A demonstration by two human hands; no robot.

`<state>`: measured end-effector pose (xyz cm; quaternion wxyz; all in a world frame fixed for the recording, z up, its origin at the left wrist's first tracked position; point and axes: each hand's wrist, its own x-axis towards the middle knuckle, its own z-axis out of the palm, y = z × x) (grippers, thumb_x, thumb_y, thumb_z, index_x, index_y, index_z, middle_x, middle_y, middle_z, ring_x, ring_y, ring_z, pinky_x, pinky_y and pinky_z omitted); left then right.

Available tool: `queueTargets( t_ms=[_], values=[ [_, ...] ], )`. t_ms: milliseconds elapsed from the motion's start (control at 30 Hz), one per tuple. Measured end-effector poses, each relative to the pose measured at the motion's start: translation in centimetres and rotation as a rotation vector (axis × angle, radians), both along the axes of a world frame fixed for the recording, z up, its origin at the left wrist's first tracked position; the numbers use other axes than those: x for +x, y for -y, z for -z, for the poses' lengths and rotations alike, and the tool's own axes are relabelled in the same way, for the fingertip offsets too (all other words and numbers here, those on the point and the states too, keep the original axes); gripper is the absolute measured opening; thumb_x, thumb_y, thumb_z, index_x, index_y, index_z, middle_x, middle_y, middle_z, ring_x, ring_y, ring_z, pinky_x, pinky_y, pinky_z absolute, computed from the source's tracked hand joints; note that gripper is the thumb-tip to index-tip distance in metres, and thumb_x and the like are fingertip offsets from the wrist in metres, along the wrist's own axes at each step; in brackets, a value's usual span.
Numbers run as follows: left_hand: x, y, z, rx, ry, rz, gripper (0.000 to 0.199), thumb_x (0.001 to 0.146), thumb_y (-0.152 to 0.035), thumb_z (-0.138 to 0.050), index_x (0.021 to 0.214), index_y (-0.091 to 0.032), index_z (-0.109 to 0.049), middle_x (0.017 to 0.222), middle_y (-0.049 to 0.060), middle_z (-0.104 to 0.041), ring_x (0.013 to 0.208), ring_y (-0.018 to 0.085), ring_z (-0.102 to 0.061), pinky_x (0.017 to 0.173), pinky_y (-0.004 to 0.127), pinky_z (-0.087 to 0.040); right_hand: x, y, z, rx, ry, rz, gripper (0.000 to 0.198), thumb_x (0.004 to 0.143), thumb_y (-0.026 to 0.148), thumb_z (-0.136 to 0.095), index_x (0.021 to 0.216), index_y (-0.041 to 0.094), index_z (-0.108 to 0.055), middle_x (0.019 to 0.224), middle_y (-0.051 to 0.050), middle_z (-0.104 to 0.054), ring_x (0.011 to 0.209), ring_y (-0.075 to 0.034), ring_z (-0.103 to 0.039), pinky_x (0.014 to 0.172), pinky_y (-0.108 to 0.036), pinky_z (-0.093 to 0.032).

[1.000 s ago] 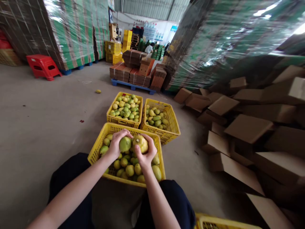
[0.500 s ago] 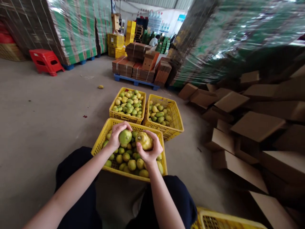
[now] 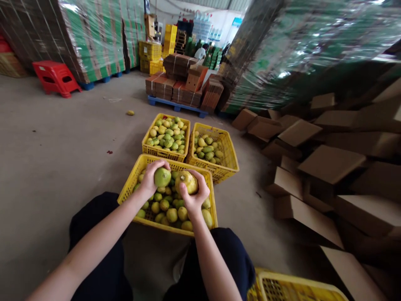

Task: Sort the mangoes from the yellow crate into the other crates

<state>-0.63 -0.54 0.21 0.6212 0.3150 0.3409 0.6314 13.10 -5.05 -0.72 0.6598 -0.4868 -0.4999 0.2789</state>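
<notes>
My left hand (image 3: 148, 175) is closed around a green lemon (image 3: 162, 177), its blunt end turned toward me. In my right hand (image 3: 200, 193) sits a larger, lumpy yellow lemon (image 3: 189, 182), gripped between thumb and fingers. The two fruits are held side by side, slightly apart, over a yellow crate (image 3: 128, 184) standing between my knees. Inside that crate lie many green and yellow lemons (image 3: 172, 215), partly hidden by my hands and forearms.
Behind stand a fuller lemon crate (image 3: 144, 148) and a partly filled one (image 3: 232, 152). Flattened cartons (image 3: 181, 93) rest on a blue pallet. Loose cardboard boxes (image 3: 332, 163) crowd the right. A red stool (image 3: 56, 77) stands left; another yellow crate (image 3: 300, 281) is at lower right.
The whole view has shifted slightly, so everything sits a little further left and up. Both hands keep hold of the same lemons, with little change in pose.
</notes>
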Motion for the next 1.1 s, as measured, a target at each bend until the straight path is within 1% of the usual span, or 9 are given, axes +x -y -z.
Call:
queueTargets(
  t_ms=[133, 200, 300, 400, 533, 600, 800, 933, 1100],
  values=[
    [1.2, -0.9, 0.5, -0.551, 0.299, 0.091, 0.025, 0.087, -0.032, -0.060, 0.066, -0.020, -0.064, 0.063, -0.001, -0.064, 0.057, 0.012, -0.059, 0.061, 0.024, -0.050, -0.6, -1.6, 0.1, -0.263, -0.290, -0.044, 0.029, 0.072, 0.050, -0.076, 0.083, 0.023, -0.069, 0.078, 0.002, -0.070, 0.078, -0.020, -0.065, 0.082, -0.035, -0.057],
    [1.6, -1.0, 0.3, -0.650, 0.395, 0.120, 0.026, 0.093, -0.037, -0.053, 0.078, -0.020, -0.066, 0.067, 0.000, -0.066, 0.063, 0.015, -0.064, 0.065, 0.028, -0.055, -0.6, -2.3, 0.2, -0.420, -0.504, -0.112, 0.032, 0.072, 0.051, -0.076, 0.082, 0.022, -0.068, 0.076, 0.002, -0.070, 0.075, -0.019, -0.066, 0.075, -0.032, -0.059],
    [1.8, -0.9, -0.5, -0.616, 0.434, 0.132, 0.030, 0.095, -0.040, -0.048, 0.090, -0.017, -0.067, 0.072, 0.004, -0.067, 0.079, 0.022, -0.070, 0.076, 0.033, -0.058, -0.1, -3.0, 0.3, -0.583, -0.761, -0.203, 0.027, 0.070, 0.039, -0.079, 0.086, 0.022, -0.068, 0.078, 0.002, -0.073, 0.072, -0.019, -0.068, 0.067, -0.030, -0.060],
    [1.5, -0.8, -1.2, -0.601, 0.434, 0.159, 0.030, 0.095, -0.038, -0.046, 0.092, -0.015, -0.065, 0.075, 0.006, -0.068, 0.081, 0.023, -0.070, 0.075, 0.037, -0.060, 0.4, -2.9, 0.0, -0.635, -0.868, -0.242, 0.024, 0.069, 0.028, -0.080, 0.087, 0.021, -0.066, 0.075, 0.002, -0.073, 0.066, -0.017, -0.068, 0.062, -0.029, -0.061],
    [1.0, -1.1, -1.0, -0.648, 0.418, 0.185, 0.029, 0.098, -0.035, -0.042, 0.090, -0.016, -0.062, 0.068, 0.005, -0.064, 0.062, 0.018, -0.064, 0.058, 0.028, -0.057, 0.6, -2.4, -0.9, -0.672, -0.982, -0.285, 0.018, 0.077, 0.032, -0.072, 0.088, 0.019, -0.066, 0.073, -0.001, -0.074, 0.060, -0.018, -0.068, 0.059, -0.031, -0.062],
    [0.8, -1.2, -0.7, -0.651, 0.446, 0.205, 0.029, 0.099, -0.032, -0.041, 0.093, -0.015, -0.063, 0.072, 0.007, -0.065, 0.062, 0.017, -0.064, 0.055, 0.025, -0.056, 0.7, -2.4, -1.4, -0.688, -1.032, -0.311, 0.018, 0.081, 0.035, -0.068, 0.088, 0.018, -0.066, 0.073, -0.003, -0.075, 0.059, -0.018, -0.068, 0.060, -0.033, -0.062],
    [0.7, -1.0, -0.3, -0.517, 0.623, 0.175, 0.037, 0.099, -0.023, -0.033, 0.118, -0.013, -0.063, 0.090, 0.011, -0.073, 0.078, 0.018, -0.072, 0.065, 0.027, -0.062, 0.7, -2.7, -0.9, -0.619, -1.119, -0.270, 0.020, 0.087, 0.038, -0.063, 0.093, 0.020, -0.068, 0.074, -0.001, -0.075, 0.061, -0.018, -0.069, 0.067, -0.034, -0.062],
    [0.4, -0.6, -0.7, -0.445, 0.674, 0.119, 0.036, 0.097, -0.026, -0.036, 0.103, -0.016, -0.070, 0.077, 0.005, -0.072, 0.066, 0.014, -0.069, 0.060, 0.023, -0.059, 0.3, -2.6, -0.3, -0.537, -1.141, -0.328, 0.035, 0.089, 0.052, -0.057, 0.094, 0.020, -0.070, 0.078, -0.003, -0.075, 0.062, -0.019, -0.069, 0.054, -0.030, -0.057],
    [-0.2, -0.3, -1.5, -0.268, 0.445, 0.235, 0.040, 0.092, -0.029, -0.043, 0.062, -0.015, -0.066, 0.057, 0.004, -0.064, 0.052, 0.013, -0.061, 0.052, 0.022, -0.052, -0.1, -2.5, -0.1, -0.408, -1.055, -0.548, 0.037, 0.084, 0.054, -0.055, 0.091, 0.020, -0.067, 0.079, -0.005, -0.074, 0.055, -0.019, -0.066, 0.040, -0.028, -0.049]
  ],
)
